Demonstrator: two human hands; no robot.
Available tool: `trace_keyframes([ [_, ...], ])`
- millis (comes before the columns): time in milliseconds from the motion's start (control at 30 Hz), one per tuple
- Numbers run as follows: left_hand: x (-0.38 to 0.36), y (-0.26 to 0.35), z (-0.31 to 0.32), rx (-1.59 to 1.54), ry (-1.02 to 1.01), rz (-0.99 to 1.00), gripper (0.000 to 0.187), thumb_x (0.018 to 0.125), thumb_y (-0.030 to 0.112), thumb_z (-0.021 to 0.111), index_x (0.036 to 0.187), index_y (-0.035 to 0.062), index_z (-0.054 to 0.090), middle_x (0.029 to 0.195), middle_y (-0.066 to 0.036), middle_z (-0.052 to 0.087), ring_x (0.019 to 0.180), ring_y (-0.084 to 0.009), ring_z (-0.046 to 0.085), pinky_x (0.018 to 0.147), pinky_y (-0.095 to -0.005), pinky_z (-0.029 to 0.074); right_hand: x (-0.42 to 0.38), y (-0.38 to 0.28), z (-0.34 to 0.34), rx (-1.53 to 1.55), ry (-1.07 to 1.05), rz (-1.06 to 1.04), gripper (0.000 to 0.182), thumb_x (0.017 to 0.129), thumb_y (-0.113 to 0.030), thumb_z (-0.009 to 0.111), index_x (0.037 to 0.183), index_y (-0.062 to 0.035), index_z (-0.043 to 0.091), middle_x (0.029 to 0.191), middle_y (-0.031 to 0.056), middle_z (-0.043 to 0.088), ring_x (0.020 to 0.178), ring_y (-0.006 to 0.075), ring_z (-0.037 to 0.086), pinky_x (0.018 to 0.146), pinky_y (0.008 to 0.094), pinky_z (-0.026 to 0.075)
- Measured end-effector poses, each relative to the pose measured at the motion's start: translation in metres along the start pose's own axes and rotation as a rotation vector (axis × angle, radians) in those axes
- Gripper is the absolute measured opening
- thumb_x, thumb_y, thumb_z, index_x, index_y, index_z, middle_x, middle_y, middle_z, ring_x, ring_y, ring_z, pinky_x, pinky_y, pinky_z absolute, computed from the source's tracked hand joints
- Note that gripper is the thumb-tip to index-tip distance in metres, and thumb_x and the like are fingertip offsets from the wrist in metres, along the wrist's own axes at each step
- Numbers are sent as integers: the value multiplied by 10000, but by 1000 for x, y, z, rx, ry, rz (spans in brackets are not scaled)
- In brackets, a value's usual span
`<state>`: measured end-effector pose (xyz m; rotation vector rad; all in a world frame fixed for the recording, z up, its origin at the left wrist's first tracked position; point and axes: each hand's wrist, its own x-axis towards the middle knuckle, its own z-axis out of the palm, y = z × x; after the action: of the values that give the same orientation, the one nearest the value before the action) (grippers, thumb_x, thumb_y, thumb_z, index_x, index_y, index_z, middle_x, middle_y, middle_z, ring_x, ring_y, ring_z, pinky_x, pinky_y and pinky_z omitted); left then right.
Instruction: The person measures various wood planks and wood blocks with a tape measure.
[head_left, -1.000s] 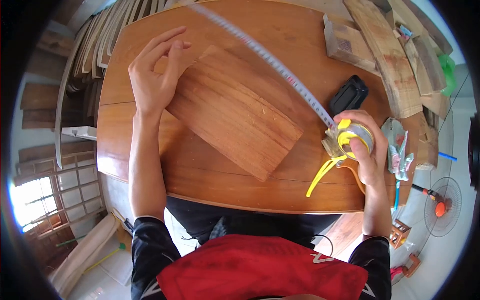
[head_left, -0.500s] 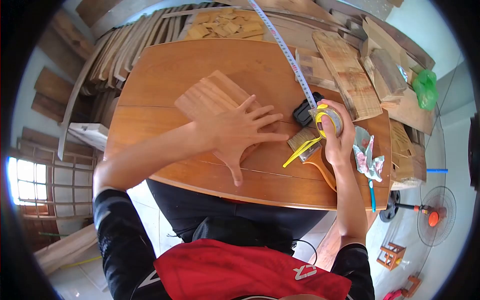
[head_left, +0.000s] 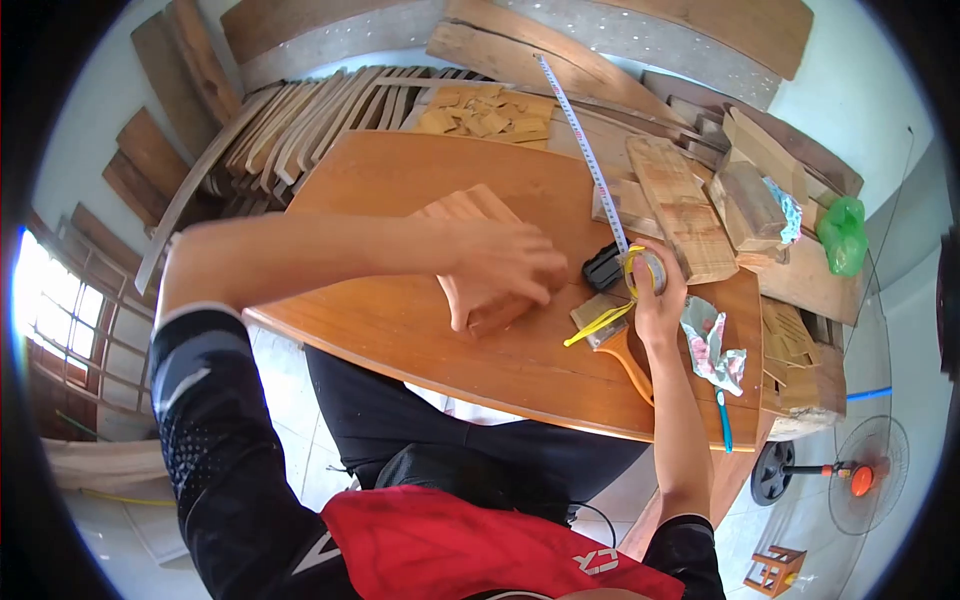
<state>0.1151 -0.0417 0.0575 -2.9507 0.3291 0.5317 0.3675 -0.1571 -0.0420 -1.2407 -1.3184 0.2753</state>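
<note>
My left hand (head_left: 505, 262) lies over a short wooden board (head_left: 462, 203) on the table, fingers bent down over its right edge and thumb at the near left side. Motion blurs this hand slightly, and it hides much of the board. In my right hand (head_left: 660, 308) is a tape measure (head_left: 648, 272) with a yellow rim. Its white blade (head_left: 588, 150) runs out far beyond the table's back edge. The yellow strap (head_left: 598, 327) hangs over a paintbrush (head_left: 625, 362) with an orange handle. Just left of the tape case sits a black object (head_left: 602, 268).
Crumpled foil-like wrapping (head_left: 712, 345) and a teal pen-like tool (head_left: 724, 420) lie at the right of the table (head_left: 380, 330). Planks (head_left: 685, 205) and a green plastic bag (head_left: 843, 235) stand beyond. Wood chips (head_left: 485, 112) lie behind; a fan (head_left: 868, 475) stands right.
My left hand has gone from spread flat on the board to fingers curled over its edge, and the board has turned slightly. The right hand keeps the tape measure. The camera view has shifted.
</note>
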Motion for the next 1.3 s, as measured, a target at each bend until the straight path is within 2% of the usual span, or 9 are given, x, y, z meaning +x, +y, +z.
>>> trace_keyframes([
  [233, -64, -4, -15, -216, 851, -550, 1049, 524, 449, 911, 1417, 130, 463, 1486, -232, 357, 1391, -448, 383, 1145, -538, 350, 1, -11, -3, 106, 92, 83, 247, 955, -152, 681, 1147, 2, 668, 1088, 100, 689, 1003, 186, 631, 932, 316, 483],
  [467, -67, 13, 41, -624, 1376, -947, 1191, 594, 664, 856, 1520, 96, 367, 1516, -215, 321, 1458, -400, 306, 1187, -552, 297, 12, -74, 15, 601, -175, 279, 371, 893, -88, 732, 1242, -35, 616, 1032, 73, 662, 794, 87, 588, 603, 240, 482],
  [633, -43, 8, 49, -525, 1505, -941, 1248, 591, 774, 822, 1535, 110, 350, 1514, -223, 318, 1460, -416, 302, 1197, -544, 291, 46, -155, 25, 92, -359, 14, 362, 877, -84, 749, 1214, -41, 624, 1043, 97, 694, 831, 179, 670, 695, 350, 552],
  [700, -38, 4, 48, -466, 1470, -951, 1160, 625, 687, 858, 1510, 118, 368, 1510, -237, 301, 1452, -446, 290, 1181, -554, 315, 56, -173, 35, -99, -351, -239, 356, 866, -117, 763, 1187, -44, 630, 999, 121, 707, 821, 221, 694, 717, 374, 553],
  [833, -42, -7, 49, -363, 1389, -937, 909, 784, 581, 807, 1460, 103, 431, 1460, -245, 366, 1366, -430, 380, 1123, -509, 370, 65, -203, 40, -283, -327, -276, 334, 816, -208, 786, 1073, -46, 649, 839, 141, 690, 700, 299, 684, 677, 363, 531],
  [933, -48, -13, 40, -501, 1457, -930, 668, 924, 449, 712, 1430, 92, 459, 1350, -236, 467, 1229, -372, 468, 1054, -449, 410, 70, -198, 34, -182, -375, -244, 300, 811, -174, 771, 1054, -47, 650, 831, 121, 690, 684, 289, 682, 658, 363, 526],
  [967, -46, -18, 39, -436, 1530, -946, 480, 989, 327, 651, 1362, 60, 511, 1223, -174, 540, 1097, -285, 517, 999, -403, 435, 70, -204, 28, -185, -452, -168, 295, 831, -48, 695, 1122, -26, 655, 948, 85, 693, 903, 169, 673, 844, 311, 507],
  [1100, -42, -40, 44, -809, 1898, -856, 302, 1000, 279, 634, 1133, 8, 623, 1105, -69, 605, 1018, -167, 568, 947, -342, 455, 79, -190, 20, -243, -467, -220, 355, 784, -28, 698, 1135, -13, 651, 986, 89, 690, 915, 170, 668, 846, 301, 500],
  [1300, -82, -87, 36, -1477, 1602, -819, 379, 1017, 476, 544, 892, 135, 655, 833, 36, 623, 863, -73, 571, 815, -258, 420, 80, -189, 16, -271, -504, -197, 403, 759, -57, 699, 1153, 2, 637, 1044, 107, 674, 927, 196, 664, 859, 301, 500],
])
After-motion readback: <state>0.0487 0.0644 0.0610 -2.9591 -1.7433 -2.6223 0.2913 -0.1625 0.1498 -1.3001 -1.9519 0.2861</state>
